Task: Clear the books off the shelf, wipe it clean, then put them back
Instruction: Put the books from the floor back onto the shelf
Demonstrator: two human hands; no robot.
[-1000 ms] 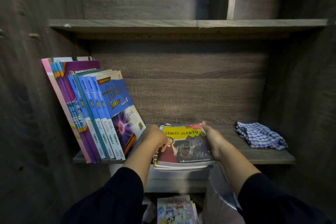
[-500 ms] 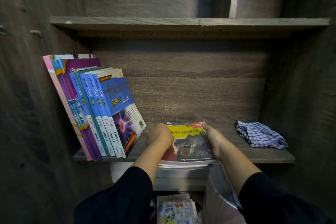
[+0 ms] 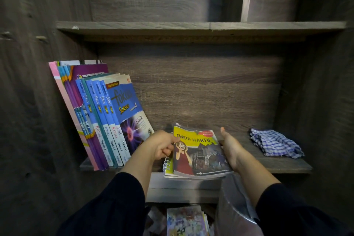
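Observation:
A small stack of books topped by a yellow "Cerita Hantu" book (image 3: 197, 153) rests at the front of the wooden shelf (image 3: 283, 165), its left side tilted up, a spiral-bound notebook under it. My left hand (image 3: 162, 145) grips the stack's left edge. My right hand (image 3: 229, 149) presses flat against its right edge. A row of blue, purple and pink textbooks (image 3: 103, 117) leans leftward against the shelf's left wall, just left of my left hand.
A blue-and-white checked cloth (image 3: 275, 144) lies crumpled at the shelf's right end. Another shelf board (image 3: 191, 27) runs overhead. Below the shelf are more colourful books (image 3: 185, 220) and a shiny grey rounded object (image 3: 235, 209).
The stack's left side has lifted and tilted toward the right, showing the full cover and the spiral notebook beneath. My left hand has shifted from on top of the cover to its left edge.

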